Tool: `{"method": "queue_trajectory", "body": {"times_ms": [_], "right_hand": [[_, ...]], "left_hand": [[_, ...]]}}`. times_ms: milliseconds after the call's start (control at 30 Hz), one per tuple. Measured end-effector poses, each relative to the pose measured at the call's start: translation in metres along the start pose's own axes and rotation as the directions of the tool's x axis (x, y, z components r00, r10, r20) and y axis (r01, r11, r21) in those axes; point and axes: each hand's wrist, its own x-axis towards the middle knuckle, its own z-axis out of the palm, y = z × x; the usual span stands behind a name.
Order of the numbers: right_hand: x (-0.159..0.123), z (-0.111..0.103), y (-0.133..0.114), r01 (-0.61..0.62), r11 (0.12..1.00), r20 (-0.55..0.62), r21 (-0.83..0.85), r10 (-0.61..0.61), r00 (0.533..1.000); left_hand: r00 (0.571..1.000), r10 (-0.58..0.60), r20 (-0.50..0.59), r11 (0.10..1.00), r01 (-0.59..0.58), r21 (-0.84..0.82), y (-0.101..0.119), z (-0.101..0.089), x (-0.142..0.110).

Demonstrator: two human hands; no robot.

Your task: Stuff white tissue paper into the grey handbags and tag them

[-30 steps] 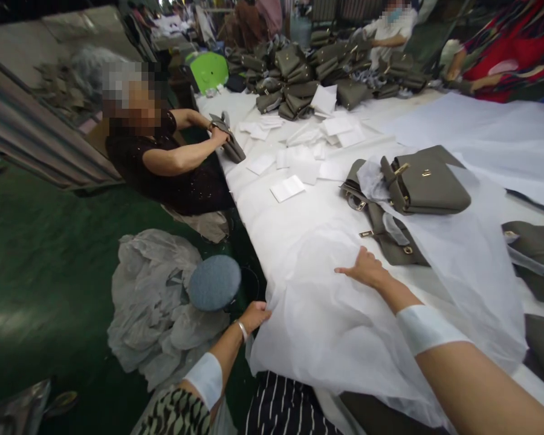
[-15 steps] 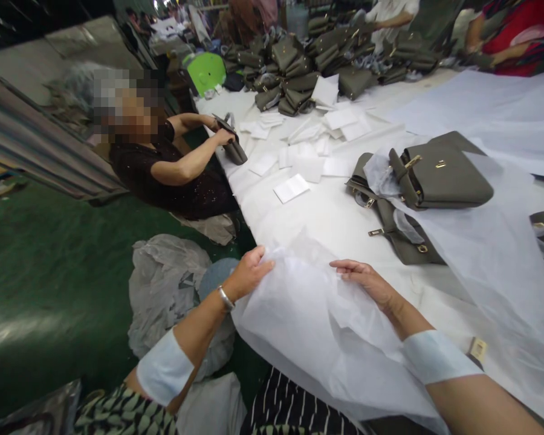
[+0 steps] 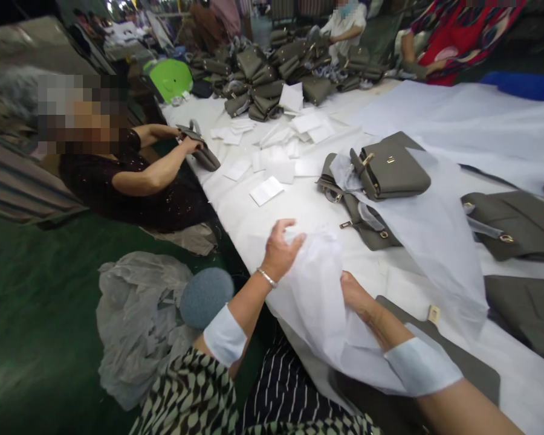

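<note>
A sheet of thin white tissue paper is bunched up in front of me, its lower part hanging toward my lap. My right hand is closed on the paper's right side, fingers partly hidden by it. At the paper's upper left, my left hand has thumb and fingers apart and curved, close against the crumpled edge. Beneath the paper and my right forearm lies a grey-brown leather bag with a gold clasp. Another grey-brown handbag rests beyond my right hand on more bag parts and tissue.
White folded papers lie across the white-covered table. Behind them is a heap of grey-brown bags. A co-worker at the left handles a bag. A round blue-grey stool and crumpled plastic stand beside the table.
My hands have drawn closer together, gathering the spread tissue paper into a bunch. The left hand's fingers have opened. The view has swung right, and the bag beneath the paper is more exposed.
</note>
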Motion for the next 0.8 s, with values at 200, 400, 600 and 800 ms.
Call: {"method": "queue_trajectory", "body": {"times_ms": [200, 400, 600, 800], "right_hand": [[-0.011, -0.024, -0.02, 0.159, 0.956, -0.254, 0.249, -0.094, 0.963], [0.002, -0.004, 0.004, 0.282, 0.959, -0.246, 0.014, -0.27, 0.931], [-0.025, -0.008, 0.01, 0.343, 0.921, -0.219, 0.185, -0.302, 0.928], [-0.064, -0.023, -0.003, 0.263, 0.955, -0.061, 0.135, -0.256, 0.965]], "left_hand": [[0.803, -0.563, 0.195, 0.667, 0.581, -0.466, -0.031, -0.061, -0.068], [0.706, -0.37, 0.603, 0.346, 0.708, -0.616, -0.007, 0.02, -0.135], [0.785, -0.574, 0.233, 0.433, 0.533, -0.727, 0.015, 0.077, -0.101], [0.818, -0.518, 0.252, 0.399, 0.491, -0.775, 0.048, 0.094, -0.099]]}}
